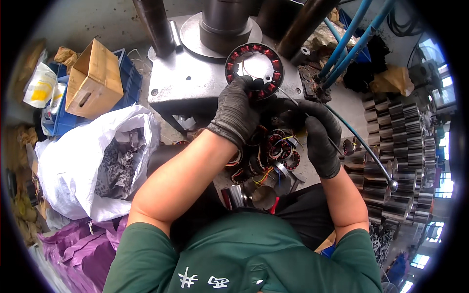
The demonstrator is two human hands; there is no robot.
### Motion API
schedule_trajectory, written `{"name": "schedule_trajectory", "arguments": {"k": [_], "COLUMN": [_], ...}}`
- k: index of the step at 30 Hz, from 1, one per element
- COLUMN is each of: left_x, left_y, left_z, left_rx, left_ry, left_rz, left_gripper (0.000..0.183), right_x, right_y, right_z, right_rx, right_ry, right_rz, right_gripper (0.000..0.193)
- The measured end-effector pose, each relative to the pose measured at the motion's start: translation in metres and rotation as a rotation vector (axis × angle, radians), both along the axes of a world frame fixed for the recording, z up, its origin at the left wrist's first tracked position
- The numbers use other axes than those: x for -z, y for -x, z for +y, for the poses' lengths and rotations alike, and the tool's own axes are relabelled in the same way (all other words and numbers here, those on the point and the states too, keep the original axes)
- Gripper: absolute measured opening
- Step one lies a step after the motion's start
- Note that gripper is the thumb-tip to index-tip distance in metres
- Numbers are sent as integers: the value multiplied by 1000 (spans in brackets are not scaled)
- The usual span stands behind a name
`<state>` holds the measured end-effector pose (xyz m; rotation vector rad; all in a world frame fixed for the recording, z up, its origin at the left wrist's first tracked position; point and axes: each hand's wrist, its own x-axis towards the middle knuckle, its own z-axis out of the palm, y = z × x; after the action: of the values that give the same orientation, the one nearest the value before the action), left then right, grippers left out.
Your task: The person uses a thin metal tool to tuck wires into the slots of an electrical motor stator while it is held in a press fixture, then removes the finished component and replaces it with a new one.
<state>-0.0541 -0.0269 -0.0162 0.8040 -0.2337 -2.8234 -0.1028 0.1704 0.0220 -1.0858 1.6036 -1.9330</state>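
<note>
And here you are, with the wound ring [279,68] up over the front edge of the metal tabletop [195,80], its red coils facing you! Your gloved left hand [238,105] has its near rim, fingers bent tightly over it, thumb side towards the hollow middle. Whether the ring touches the metal below, I cannot tell. Over to your right hand [320,134]: gloved too, fingers curled closed round a thin rod [289,96], which slants up to the ring's near right side; contact at that tip is too close to call. Just behind the ring stands a thick dark column [224,19] on its round plate. Below your hands, more wound rings [280,147] crowd together, yellow and red wires among them. Out right, a ball-ended lever [364,145] reaches towards stacked metal cylinders [400,151]; on your left, a white sack [68,161] gapes open.
</note>
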Motion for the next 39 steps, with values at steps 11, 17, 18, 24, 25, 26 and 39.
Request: {"name": "schedule_trajectory", "arguments": {"k": [11, 17, 18, 24, 25, 26, 39], "left_x": [-6, -7, -6, -1, 1, 2, 1], "left_y": [1, 1, 2, 3, 3, 3, 1], "left_z": [11, 8, 6, 4, 2, 2, 9], "left_rx": [4, 57, 59, 55, 61, 54, 113], "left_ry": [85, 11, 0, 44, 48, 52, 46], "left_rz": [19, -5, -7, 1, 5, 4, -44], "left_gripper": [22, 24, 25, 27, 27, 28, 34], "right_x": [-5, -2, -1, 4, 7, 10, 21], "right_y": [1, 8, 7, 1, 2, 4, 12], "right_z": [-7, -9, -11, -19, -18, -18, -14], "right_rx": [108, 131, 143, 191, 186, 170, 21], "right_ry": [-92, -68, -76, -73, -69, -52, 122], "right_rz": [59, 74, 80, 28, 9, -21, -302], "right_gripper": [30, 25, 24, 24, 25, 26, 34]}}
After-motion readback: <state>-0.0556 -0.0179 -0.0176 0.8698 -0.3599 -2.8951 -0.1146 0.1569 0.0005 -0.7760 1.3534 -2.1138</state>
